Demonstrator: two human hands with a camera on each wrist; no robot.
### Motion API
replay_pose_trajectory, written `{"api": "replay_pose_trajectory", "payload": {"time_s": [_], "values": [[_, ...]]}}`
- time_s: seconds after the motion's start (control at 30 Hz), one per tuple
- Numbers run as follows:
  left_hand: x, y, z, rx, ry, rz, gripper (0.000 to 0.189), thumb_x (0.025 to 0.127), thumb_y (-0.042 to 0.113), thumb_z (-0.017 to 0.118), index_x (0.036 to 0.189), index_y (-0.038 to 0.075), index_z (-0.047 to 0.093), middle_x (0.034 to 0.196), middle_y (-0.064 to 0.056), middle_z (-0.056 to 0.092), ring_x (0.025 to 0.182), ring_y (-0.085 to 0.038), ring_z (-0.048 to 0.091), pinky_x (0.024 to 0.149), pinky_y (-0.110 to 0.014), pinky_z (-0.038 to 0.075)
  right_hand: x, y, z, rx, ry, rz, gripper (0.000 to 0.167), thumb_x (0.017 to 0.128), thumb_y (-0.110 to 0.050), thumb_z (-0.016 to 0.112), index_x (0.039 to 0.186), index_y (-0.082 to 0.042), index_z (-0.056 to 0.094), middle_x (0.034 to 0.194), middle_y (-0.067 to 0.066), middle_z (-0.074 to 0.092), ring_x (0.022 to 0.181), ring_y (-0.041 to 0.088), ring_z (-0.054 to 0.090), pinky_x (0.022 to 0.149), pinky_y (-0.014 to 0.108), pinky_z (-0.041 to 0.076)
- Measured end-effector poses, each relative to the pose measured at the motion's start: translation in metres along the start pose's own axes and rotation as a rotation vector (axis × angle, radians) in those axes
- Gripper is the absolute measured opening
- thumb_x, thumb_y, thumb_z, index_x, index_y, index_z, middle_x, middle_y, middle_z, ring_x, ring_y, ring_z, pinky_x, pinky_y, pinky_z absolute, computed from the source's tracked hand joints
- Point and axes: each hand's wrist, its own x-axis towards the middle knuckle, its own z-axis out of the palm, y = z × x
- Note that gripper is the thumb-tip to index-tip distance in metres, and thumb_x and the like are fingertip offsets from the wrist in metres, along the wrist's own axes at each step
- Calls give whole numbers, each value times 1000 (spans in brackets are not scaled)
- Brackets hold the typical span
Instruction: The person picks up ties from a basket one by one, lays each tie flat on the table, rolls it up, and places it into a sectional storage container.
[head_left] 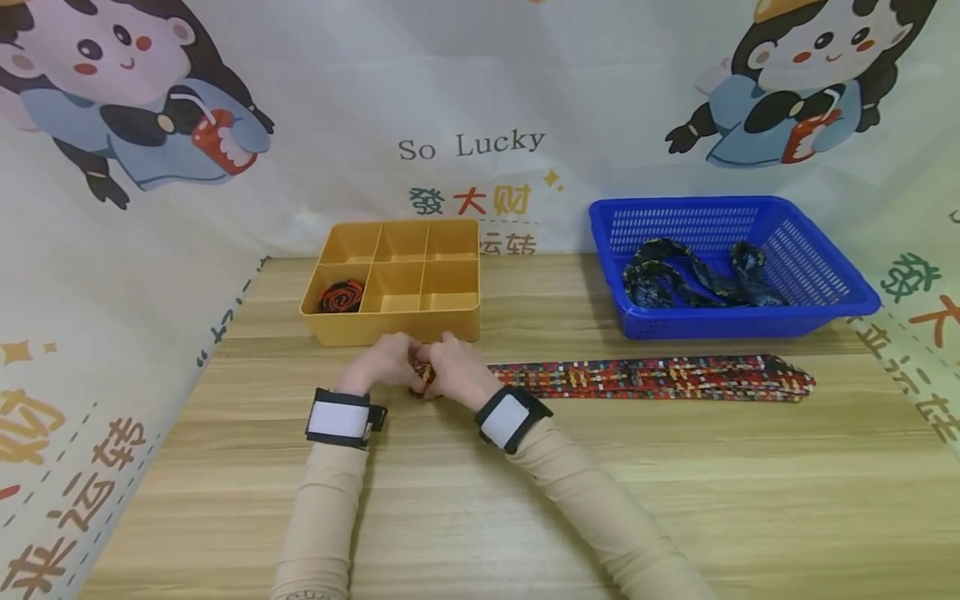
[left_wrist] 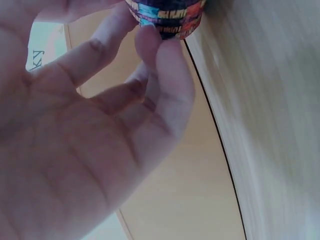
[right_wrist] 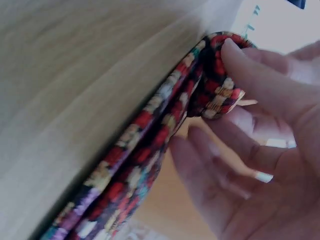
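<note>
Left hand (head_left: 381, 363), right hand (head_left: 462, 372): both pinching long multicoloured patterned fabric tie (head_left: 645, 378), left end | Step: apparently rolling | Next: likely needs snug, even turns

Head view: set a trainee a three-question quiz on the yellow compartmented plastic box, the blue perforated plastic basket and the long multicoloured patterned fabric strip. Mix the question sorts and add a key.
1. Which front compartment of the yellow compartmented plastic box holds the rolled red-and-black fabric?
a) left
b) middle
c) right

2. True or false: dark patterned fabric lies in the blue perforated plastic basket.

3. Fill in: the left hand and right hand both hold the ____ end of the long multicoloured patterned fabric strip, as the head camera sees it.

Key: 1. a; 2. true; 3. left
</note>
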Motion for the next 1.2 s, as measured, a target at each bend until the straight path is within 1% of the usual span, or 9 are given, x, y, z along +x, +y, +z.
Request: {"api": "replay_pose_trajectory", "payload": {"time_s": [0.17, 0.27, 0.33, 0.43, 0.6, 0.73, 0.9, 1.07, 1.2], "values": [[-1, 1, -1, 18, -54, 63, 48, 67, 3, 74, 113, 0, 61, 109, -17, 66, 98, -25, 60, 87, -39, 49, 2, 6, -4, -5, -26, 35, 40, 68, -28, 84, 96, -5, 70, 102, 11, 69, 92, 23, 64, 76, 37, 55], [-3, 0, -1, -4, -26, 96, 47, 68, 4, 76, 111, 2, 58, 113, -18, 64, 102, -28, 59, 90, -42, 48, 3, 9, -4, -38, -48, 46, 43, 67, -27, 85, 100, -5, 69, 107, 12, 67, 96, 24, 63, 78, 38, 56], [-2, 0, 0, -23, -2, 120, 36, 68, 6, 77, 101, 4, 62, 108, -16, 66, 98, -26, 60, 87, -38, 48, 2, 11, -3, -49, -61, 40, 41, 68, -26, 84, 100, -5, 69, 108, 13, 65, 96, 23, 62, 78, 38, 55], [0, 2, 1, 12, 39, 164, 18, 67, 9, 77, 82, 8, 68, 90, -7, 69, 83, -17, 58, 75, -28, 46, 1, 14, -4, -48, -76, 19, 38, 70, -25, 83, 100, -7, 70, 106, 12, 64, 94, 21, 59, 75, 35, 54], [3, 8, 4, 59, 53, 133, 9, 65, 5, 74, 71, 9, 68, 70, 1, 65, 68, -11, 53, 63, -21, 41, -3, 16, -6, -16, -78, 7, 52, 73, -36, 81, 109, -3, 62, 109, 14, 56, 87, 21, 58, 75, 33, 53], [4, 15, 7, 81, 13, 88, 14, 64, 2, 74, 76, 7, 67, 74, -3, 64, 70, -14, 54, 62, -23, 43, -5, 14, -7, -43, -48, 27, 49, 73, -39, 80, 106, -6, 64, 109, 12, 54, 88, 24, 61, 74, 37, 55], [4, 14, 9, 109, -19, 115, 34, 61, 2, 79, 90, 6, 61, 87, -7, 60, 79, -19, 54, 69, -29, 46, -5, 11, -5, -59, -27, 90, 42, 70, -34, 83, 100, -9, 67, 111, 12, 58, 94, 27, 63, 75, 42, 55], [4, 7, 7, 22, 32, 173, 37, 63, 2, 78, 94, 5, 58, 93, -11, 65, 85, -22, 57, 75, -32, 47, -4, 14, -4, -46, -42, 101, 43, 70, -28, 83, 106, -8, 68, 109, 13, 64, 101, 26, 61, 81, 43, 54], [4, 9, 5, 29, 80, 185, 30, 64, 6, 80, 91, 5, 65, 90, -9, 69, 82, -19, 60, 73, -29, 49, -6, 16, -5, -59, -44, 78, 44, 71, -30, 82, 106, -8, 68, 105, 12, 66, 99, 25, 60, 82, 42, 53]]}}
